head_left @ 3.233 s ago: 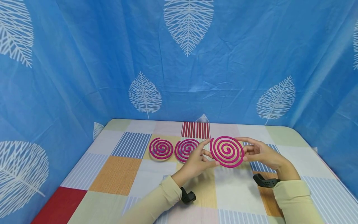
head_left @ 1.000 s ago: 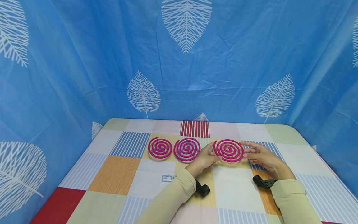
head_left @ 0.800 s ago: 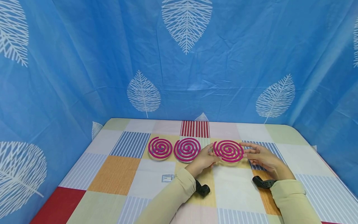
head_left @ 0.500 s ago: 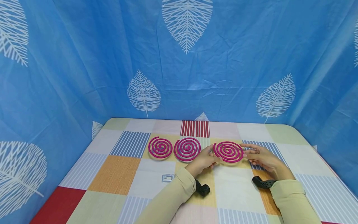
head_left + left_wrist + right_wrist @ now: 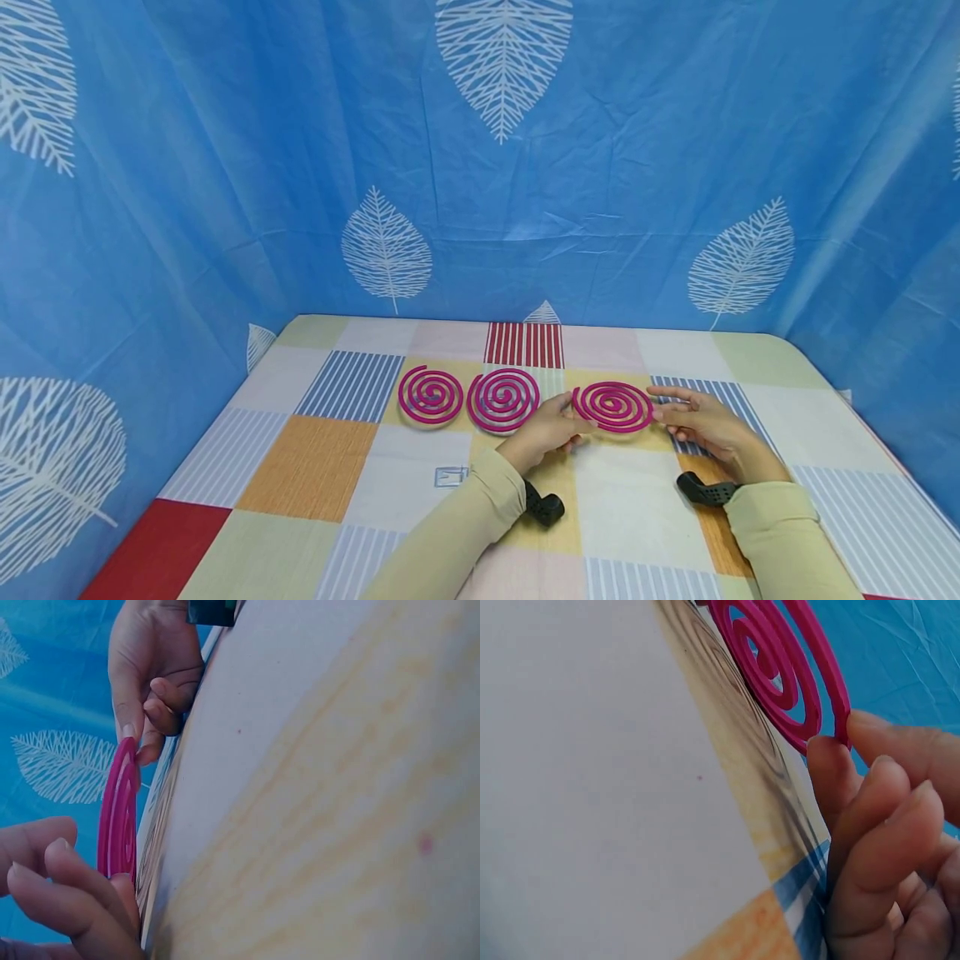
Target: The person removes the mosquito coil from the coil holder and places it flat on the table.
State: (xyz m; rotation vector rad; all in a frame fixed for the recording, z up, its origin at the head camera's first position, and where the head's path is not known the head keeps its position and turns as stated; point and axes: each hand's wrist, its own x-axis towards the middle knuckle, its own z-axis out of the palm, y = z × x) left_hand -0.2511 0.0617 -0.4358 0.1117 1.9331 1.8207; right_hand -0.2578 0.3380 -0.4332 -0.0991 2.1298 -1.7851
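a makeshift recording booth: blue leaf-print curtains (image 5: 225,167) enclosing a patchwork-covered table (image 5: 315,467).

Beige sleeves (image 5: 457,533); black wrist mounts (image 5: 708,488)

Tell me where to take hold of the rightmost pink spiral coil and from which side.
Take the rightmost pink spiral coil by its outer ring, at opposite left and right edges, as the left hand and right hand do. It is thin, flat and gapped, lying low over the patchwork tablecloth, so fingers pinching the rim from the sides probably strain the slender inner turns least.
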